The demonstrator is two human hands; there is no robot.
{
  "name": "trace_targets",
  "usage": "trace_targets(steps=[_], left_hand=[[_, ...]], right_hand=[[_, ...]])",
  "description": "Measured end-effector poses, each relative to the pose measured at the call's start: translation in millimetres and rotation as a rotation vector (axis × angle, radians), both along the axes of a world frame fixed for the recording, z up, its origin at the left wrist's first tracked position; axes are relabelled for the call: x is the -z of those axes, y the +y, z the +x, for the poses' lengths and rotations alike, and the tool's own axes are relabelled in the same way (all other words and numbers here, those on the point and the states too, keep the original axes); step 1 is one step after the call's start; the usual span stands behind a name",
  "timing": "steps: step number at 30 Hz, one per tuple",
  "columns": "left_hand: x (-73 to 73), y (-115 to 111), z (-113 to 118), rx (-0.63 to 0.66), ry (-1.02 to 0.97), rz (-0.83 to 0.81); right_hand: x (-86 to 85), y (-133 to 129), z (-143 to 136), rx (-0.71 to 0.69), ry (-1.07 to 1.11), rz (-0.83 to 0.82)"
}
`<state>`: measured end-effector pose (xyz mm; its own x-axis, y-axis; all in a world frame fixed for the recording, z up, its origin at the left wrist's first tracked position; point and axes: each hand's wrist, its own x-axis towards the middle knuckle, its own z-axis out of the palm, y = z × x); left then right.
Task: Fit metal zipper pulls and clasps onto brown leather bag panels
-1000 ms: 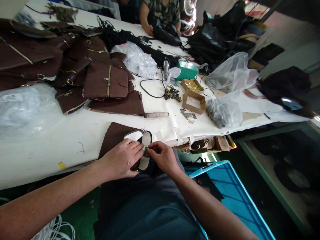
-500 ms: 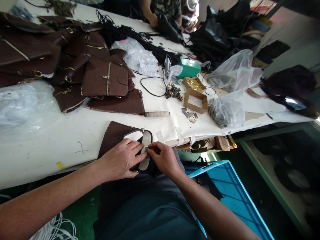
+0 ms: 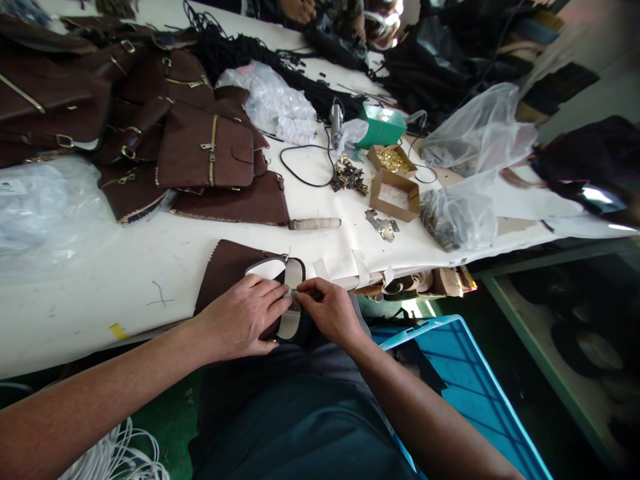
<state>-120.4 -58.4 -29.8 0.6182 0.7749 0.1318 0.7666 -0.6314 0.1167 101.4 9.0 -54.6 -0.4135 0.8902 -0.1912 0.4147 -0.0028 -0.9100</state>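
Observation:
A brown leather piece (image 3: 218, 269) with a jagged edge lies at the near table edge. On its right end is a dark-edged strap (image 3: 296, 268) with a pale lining, beside a white rounded flap (image 3: 267, 269). My left hand (image 3: 245, 317) presses on the leather and strap, its fingers closed together and its fingertips on the lining. My right hand (image 3: 327, 308) pinches at the strap's right side, touching the left fingertips; whatever is between its thumb and forefinger is too small to make out.
Brown bags (image 3: 205, 147) pile up at the left. Small boxes (image 3: 395, 195), metal parts (image 3: 383, 225) and a wooden-handled tool (image 3: 315, 223) lie beyond my hands. A blue crate (image 3: 467, 373) stands low right. A person's hands (image 3: 299, 9) show across the table.
The view has shifted slightly. My left fingertips have drawn a little closer to the strap's middle, and my right hand still pinches beside them.

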Motion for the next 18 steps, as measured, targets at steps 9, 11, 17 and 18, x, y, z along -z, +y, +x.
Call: trace_targets(steps=[9, 11, 17, 18], left_hand=[[-4.5, 0.1, -0.1, 0.013, 0.032, -0.029], [-5.9, 0.5, 0.7, 0.01, 0.044, -0.032], [-8.7, 2.2, 3.5, -0.006, 0.051, -0.073], [-8.4, 2.6, 3.7, -0.01, 0.044, -0.077]], right_hand=[[-5.5, -1.6, -1.2, -0.077, -0.21, 0.221], [-8.1, 0.6, -0.2, -0.108, -0.226, 0.226], [-31.1, 50.1, 2.5, -0.097, -0.175, 0.414], [-35.0, 65.6, -0.6, -0.08, -0.174, 0.507]])
